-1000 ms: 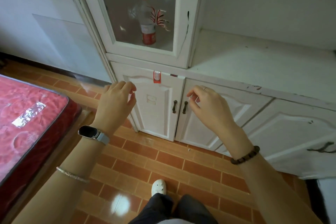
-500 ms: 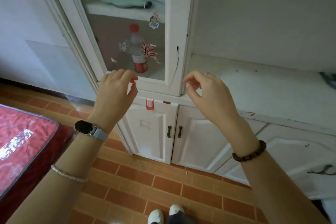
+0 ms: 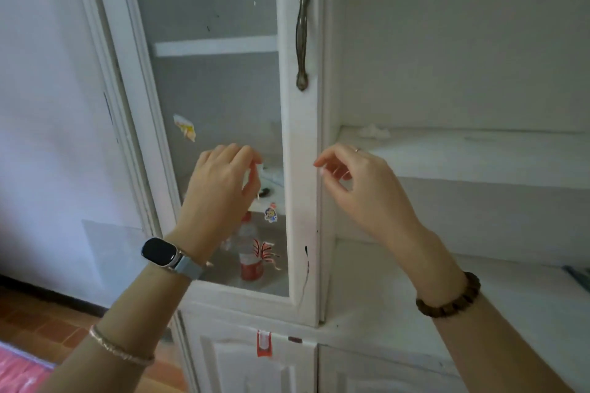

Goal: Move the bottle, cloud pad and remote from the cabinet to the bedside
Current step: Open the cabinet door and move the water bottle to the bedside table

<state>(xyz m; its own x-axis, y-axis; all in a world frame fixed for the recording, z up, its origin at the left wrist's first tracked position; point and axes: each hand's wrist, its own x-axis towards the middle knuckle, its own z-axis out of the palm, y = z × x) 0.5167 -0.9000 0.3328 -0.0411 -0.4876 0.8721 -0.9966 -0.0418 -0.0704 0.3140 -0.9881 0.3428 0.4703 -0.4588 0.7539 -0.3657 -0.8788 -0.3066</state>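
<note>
Bottle (image 3: 250,265) upright behind closed glass door (image 3: 301,137)

Soft, even daylight, slightly hazy, with faint reflections on the glass door (image 3: 217,99) and bowed edges.

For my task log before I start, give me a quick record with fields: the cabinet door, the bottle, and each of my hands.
cabinet door: glass-fronted, shut; handle untouched
bottle: upright behind the glass, at the bottom of that compartment, red label
left hand: raised in front of the glass, holding nothing
right hand: raised near the door's edge, holding nothing
progress: nothing taken out yet
</note>
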